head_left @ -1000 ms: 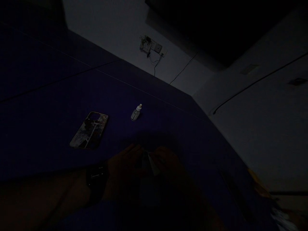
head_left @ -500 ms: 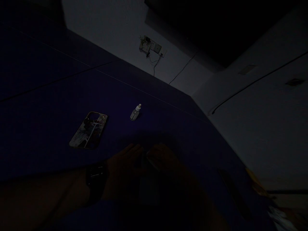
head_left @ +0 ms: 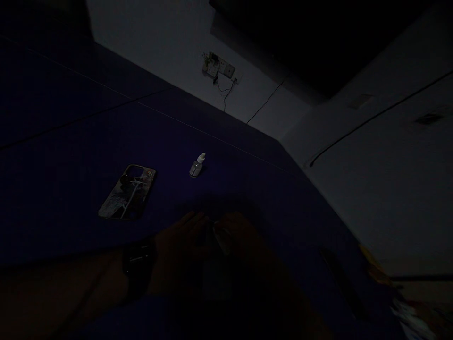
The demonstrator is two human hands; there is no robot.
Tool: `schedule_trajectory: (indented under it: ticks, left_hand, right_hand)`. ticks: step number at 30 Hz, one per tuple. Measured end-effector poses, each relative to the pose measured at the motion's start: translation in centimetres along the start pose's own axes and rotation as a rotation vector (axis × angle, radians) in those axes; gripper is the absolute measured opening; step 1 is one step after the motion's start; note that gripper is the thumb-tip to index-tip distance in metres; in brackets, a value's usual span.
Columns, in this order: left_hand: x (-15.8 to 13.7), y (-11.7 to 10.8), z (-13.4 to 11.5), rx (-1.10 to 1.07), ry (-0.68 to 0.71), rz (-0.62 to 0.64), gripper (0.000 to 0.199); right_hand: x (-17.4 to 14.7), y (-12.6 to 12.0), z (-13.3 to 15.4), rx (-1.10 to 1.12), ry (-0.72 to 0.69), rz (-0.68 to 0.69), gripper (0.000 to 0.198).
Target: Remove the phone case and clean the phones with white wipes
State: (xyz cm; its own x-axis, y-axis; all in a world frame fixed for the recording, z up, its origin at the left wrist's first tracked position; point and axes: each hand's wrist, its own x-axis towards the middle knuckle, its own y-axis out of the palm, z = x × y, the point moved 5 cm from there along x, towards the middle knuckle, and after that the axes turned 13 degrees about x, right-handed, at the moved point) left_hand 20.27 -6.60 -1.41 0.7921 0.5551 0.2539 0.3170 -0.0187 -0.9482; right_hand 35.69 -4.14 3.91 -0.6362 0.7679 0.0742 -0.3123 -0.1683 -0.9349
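Observation:
The scene is very dark. My left hand (head_left: 179,241), with a smartwatch (head_left: 138,262) on its wrist, rests against the left side of a flat rectangular thing (head_left: 217,281), its fingers close together at the far end. From the right, my right hand (head_left: 239,236) has its fingers closed on a thin pale strip (head_left: 221,239) over that thing. Shadow hides the fingertips and most of the rectangle. Beyond my hands stands a small clear dropper bottle (head_left: 196,167) with a white top. A phone case (head_left: 128,192) with a printed picture lies to the left.
The blue surface (head_left: 170,137) reaches back to a pale wall (head_left: 152,42) with a socket panel (head_left: 222,66) and hanging cords. A long dark object (head_left: 341,281) lies at the right, near a yellow item (head_left: 373,264) and a crumpled whitish item (head_left: 412,321).
The view has shifted slightly, so everything sits a little further left. My right hand's fingers and the pale strip have moved slightly; both hands stay at the flat rectangular thing.

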Motion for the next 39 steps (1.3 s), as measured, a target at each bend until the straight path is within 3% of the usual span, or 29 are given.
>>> schedule_trajectory:
  ticks: [5, 8, 11, 17, 22, 26, 31, 35, 39]
  left_hand:
    - [0.3, 0.2, 0.0, 0.027, 0.012, -0.038, 0.067]
    - [0.8, 0.9, 0.4, 0.045, -0.124, -0.065, 0.042]
    - [0.7, 1.2, 0.6, 0.044, -0.189, -0.092, 0.044]
    - [-0.4, 0.1, 0.6, -0.014, -0.102, -0.105, 0.06]
    - [-0.4, 0.0, 0.9, -0.018, -0.128, -0.067, 0.057]
    - [-0.4, -0.4, 0.8, -0.021, -0.094, -0.047, 0.057]
    - [-0.7, -1.8, -0.4, 0.021, -0.03, -0.044, 0.073]
    - [-0.9, -2.4, -0.8, 0.027, -0.034, -0.063, 0.075]
    - [-1.0, -2.3, -0.8, 0.049, -0.004, -0.059, 0.074]
  right_hand:
    - [0.1, -1.0, 0.2, 0.02, -0.144, 0.083, 0.016]
    - [-0.1, -1.1, 0.0, 0.017, -0.15, 0.092, 0.017]
    - [0.0, -0.4, -0.3, -0.027, -0.081, 0.07, 0.017]
    - [0.4, 0.7, -0.8, 0.004, 0.103, -0.027, 0.018]
    - [-1.3, -1.0, -1.2, 0.139, -0.007, 0.047, 0.019]
    - [-3.0, -2.6, -2.3, 0.179, 0.095, -0.013, 0.023]
    - [-2.9, -0.6, -1.6, 0.156, 0.095, -0.06, 0.025]
    - [-3.0, 0.4, -0.9, 0.141, 0.045, -0.165, 0.02]
    - [-3.8, 0.1, -0.3, 0.248, -0.009, -0.066, 0.016]
